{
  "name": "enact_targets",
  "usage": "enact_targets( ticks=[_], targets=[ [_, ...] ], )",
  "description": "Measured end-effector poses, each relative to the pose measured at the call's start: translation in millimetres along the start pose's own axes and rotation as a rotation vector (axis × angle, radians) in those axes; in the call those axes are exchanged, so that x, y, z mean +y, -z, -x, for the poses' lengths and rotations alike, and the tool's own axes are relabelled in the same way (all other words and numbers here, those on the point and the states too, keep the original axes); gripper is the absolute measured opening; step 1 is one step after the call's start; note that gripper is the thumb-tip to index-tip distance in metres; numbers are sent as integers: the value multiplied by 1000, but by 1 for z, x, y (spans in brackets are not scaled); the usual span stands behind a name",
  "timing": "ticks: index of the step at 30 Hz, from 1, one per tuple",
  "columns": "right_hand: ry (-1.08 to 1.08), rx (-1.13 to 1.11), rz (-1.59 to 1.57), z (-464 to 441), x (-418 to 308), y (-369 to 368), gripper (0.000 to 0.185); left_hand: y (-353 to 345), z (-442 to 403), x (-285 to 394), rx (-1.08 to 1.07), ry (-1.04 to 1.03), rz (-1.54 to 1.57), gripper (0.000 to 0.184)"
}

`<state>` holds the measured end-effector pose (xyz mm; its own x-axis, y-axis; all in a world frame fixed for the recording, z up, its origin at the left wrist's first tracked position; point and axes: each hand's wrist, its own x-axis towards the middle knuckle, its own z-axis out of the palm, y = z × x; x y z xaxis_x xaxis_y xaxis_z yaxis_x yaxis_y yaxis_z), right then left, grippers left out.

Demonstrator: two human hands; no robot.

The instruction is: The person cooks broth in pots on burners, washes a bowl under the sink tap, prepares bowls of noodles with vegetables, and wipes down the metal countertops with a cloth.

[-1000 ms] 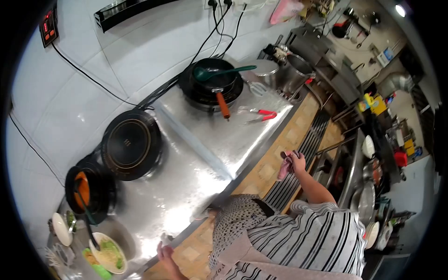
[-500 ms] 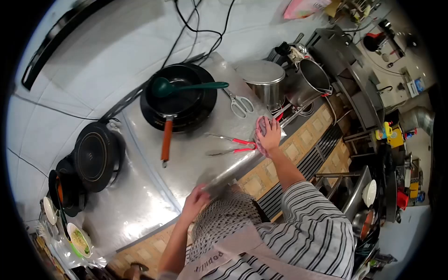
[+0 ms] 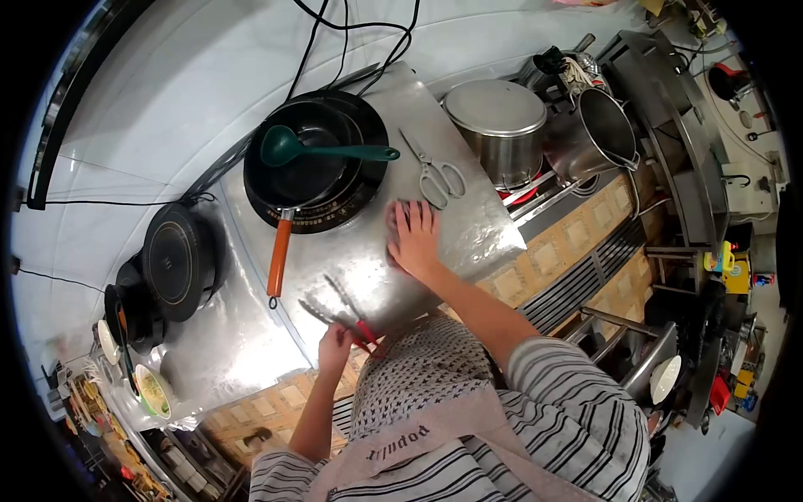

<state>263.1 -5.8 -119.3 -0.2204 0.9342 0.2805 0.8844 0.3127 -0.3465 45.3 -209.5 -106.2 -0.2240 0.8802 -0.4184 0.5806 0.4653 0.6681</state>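
Near the counter's front edge, my left hand point(image 3: 335, 346) is closed on a pair of tongs point(image 3: 344, 295) with red grips. Their metal arms are spread and point up and left over the counter. Farther in, my right hand point(image 3: 416, 241) presses down on a bunched purplish-grey cloth point(image 3: 391, 224), mostly hidden under the palm and fingers. Scissors with pale handles point(image 3: 442, 180) lie just beyond the right hand. To its left stand stacked black pans point(image 3: 322, 219), the top one with a wooden handle point(image 3: 280, 259). A green ladle point(image 3: 351, 152) rests across them.
A lidded steel pot point(image 3: 495, 134) and an open steel pot point(image 3: 590, 134) stand right of the metal counter point(image 3: 468, 238). A black pan point(image 3: 178, 263) leans at the left, near a bowl of food point(image 3: 153, 391). Black cables point(image 3: 368, 27) hang along the wall.
My right hand has moved left across the counter with the cloth. The tongs, earlier lying by the right hand, are now in my left hand near the front edge.
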Motion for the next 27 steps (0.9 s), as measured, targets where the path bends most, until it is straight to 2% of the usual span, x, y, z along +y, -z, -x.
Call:
enact_targets(
  ticks=[3,6,8,10,11,12,14,16,17,18,19,20,21,22,24,25,27],
  targets=[
    [-232,96,38,-44,-27,-36,75,35,0,-53,78,-35,-4,11],
    [-237,157,25,-44,-36,-39,75,73,-6,-71,81,-7,-12,9],
    [-26,26,-31,-22,-37,-24,73,88,-19,-91,85,-46,-4,8],
    [218,-100,-97,14,-32,-5,72,96,-34,-105,53,27,-3,9],
    [349,-159,-144,35,-28,4,71,111,-29,-56,18,156,-90,15],
    [438,-251,-189,51,-22,15,72,111,-35,-67,71,166,-308,22],
    [582,-390,-248,74,1,36,72,108,-30,-34,176,133,-422,27],
    [692,-475,-267,85,38,55,71,90,-31,22,121,81,-281,30],
    [583,-455,-242,86,58,65,71,73,-40,36,56,-77,-210,27],
    [478,-434,-220,85,79,75,71,59,-46,83,-51,-159,-129,29],
    [377,-413,-198,82,95,82,70,45,-58,127,-191,-133,-50,34],
    [245,-317,-168,79,108,84,69,8,-79,136,-109,-327,-22,35],
    [115,-222,-138,78,120,85,68,-18,-100,166,-38,-573,-131,41],
    [-11,-129,-107,75,132,88,67,-46,-121,196,0,-643,-212,44],
    [-96,-67,-106,65,143,88,70,-101,-161,247,72,-739,-377,51],
    [-95,-87,-133,59,149,88,70,-121,-179,260,95,-763,-464,55],
    [-80,-123,-174,50,165,85,70,-156,-199,251,110,-790,-443,58]
  ],
)
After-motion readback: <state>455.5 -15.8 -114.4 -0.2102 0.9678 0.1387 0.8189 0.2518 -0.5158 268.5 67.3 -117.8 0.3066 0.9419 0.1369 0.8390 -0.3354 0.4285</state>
